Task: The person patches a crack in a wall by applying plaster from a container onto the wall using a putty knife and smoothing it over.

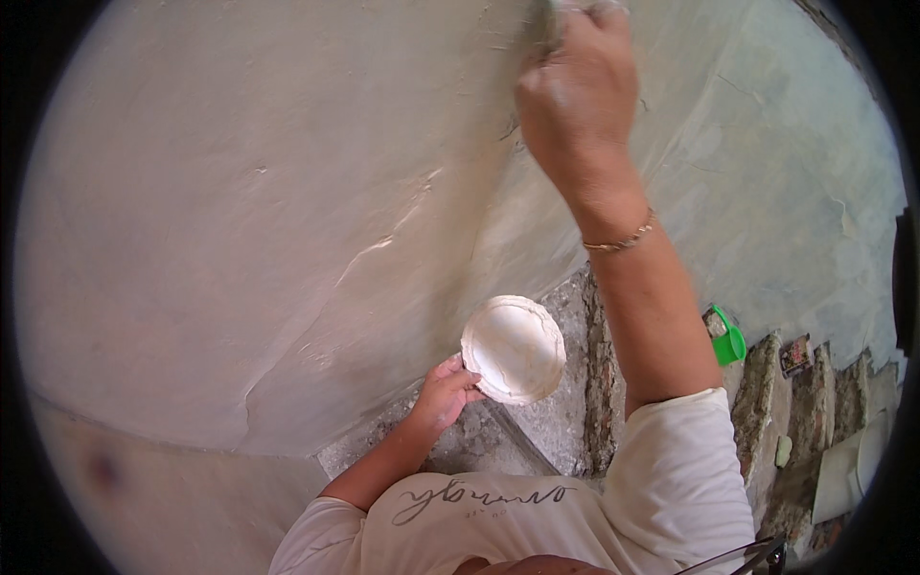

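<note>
My left hand (447, 393) grips the rim of a round white bowl (517, 350), thumb over the edge. Pale paste is smeared inside the bowl and crusted along its rim. My right hand (582, 101) is raised high against the plastered wall (287, 125), with its fingers closed. At its left side shows a sliver of a pale greenish flat piece (554, 21); the frame's top edge cuts off the rest, so its kind cannot be made out. White residue marks the knuckles, and a chain bracelet (623, 240) circles the right wrist.
Rough concrete stairs (757, 393) run along the wall's foot at the right. A green plastic container (728, 337) and a small dark packet (795, 356) rest on them. Pale sheet-like pieces (843, 474) lie at the lower right. A long raised crack (369, 247) crosses the wall.
</note>
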Motion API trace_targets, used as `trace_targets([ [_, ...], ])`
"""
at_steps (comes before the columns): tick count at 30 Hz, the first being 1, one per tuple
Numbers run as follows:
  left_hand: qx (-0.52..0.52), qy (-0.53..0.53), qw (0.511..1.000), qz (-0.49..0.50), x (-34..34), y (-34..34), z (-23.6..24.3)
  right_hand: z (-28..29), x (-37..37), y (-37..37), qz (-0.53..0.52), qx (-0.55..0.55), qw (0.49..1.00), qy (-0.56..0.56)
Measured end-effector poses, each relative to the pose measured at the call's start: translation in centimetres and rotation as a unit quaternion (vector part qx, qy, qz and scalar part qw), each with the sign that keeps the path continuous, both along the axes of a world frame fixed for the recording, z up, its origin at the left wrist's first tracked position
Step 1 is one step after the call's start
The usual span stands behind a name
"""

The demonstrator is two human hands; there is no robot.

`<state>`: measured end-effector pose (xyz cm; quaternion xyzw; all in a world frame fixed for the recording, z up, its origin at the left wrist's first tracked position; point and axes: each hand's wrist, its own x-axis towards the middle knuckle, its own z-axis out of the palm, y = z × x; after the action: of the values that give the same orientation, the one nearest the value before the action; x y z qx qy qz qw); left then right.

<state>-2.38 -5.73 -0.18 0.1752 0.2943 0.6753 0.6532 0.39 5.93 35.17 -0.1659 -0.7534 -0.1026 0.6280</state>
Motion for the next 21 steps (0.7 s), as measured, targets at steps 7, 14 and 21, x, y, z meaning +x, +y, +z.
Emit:
trace_targets([
  [7, -0.013, 0.002, 1.0, -0.016, 0.1, 0.5, -0.5, -5.6, -2.1, 0.0, -0.008, 0.067, 0.996, -0.062],
  [14, -0.016, 0.01, 1.0, 0.01, 0.0, 0.0, 0.0, -2.8, 4.2, 1.0, 0.014, -0.016, 1.0, 0.004],
  [21, -0.016, 0.015, 1.0, 0.009, 0.2, -0.2, 0.6, 3.3, 4.9, 4.1, 0.115, 0.13, 0.985, 0.013],
])
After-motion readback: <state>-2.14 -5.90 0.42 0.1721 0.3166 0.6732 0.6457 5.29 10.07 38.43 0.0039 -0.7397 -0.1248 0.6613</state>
